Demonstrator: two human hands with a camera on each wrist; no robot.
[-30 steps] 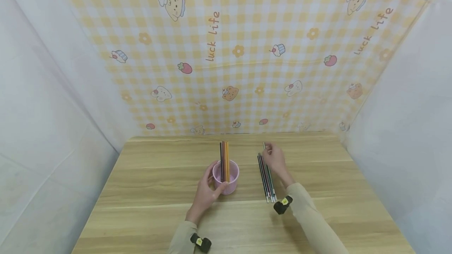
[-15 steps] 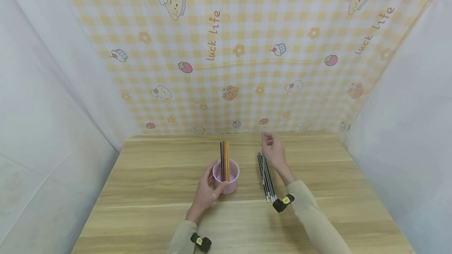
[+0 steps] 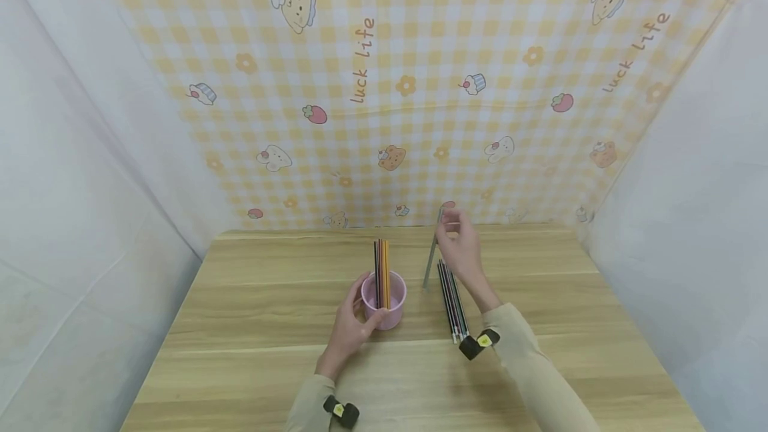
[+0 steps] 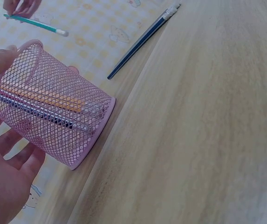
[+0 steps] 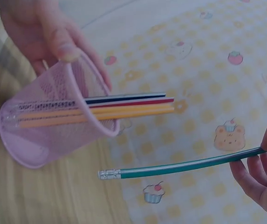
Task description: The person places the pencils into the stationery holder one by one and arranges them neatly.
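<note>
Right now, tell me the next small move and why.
Probably carry the green pencil over the pink cup: the right hand pinches it outside the cup, eraser end down, and the left hand holds the cup, where other pencils already stand.

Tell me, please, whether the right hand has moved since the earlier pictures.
Yes: in the head view, the right hand moved up and slightly left against the patterned cloth.
</note>
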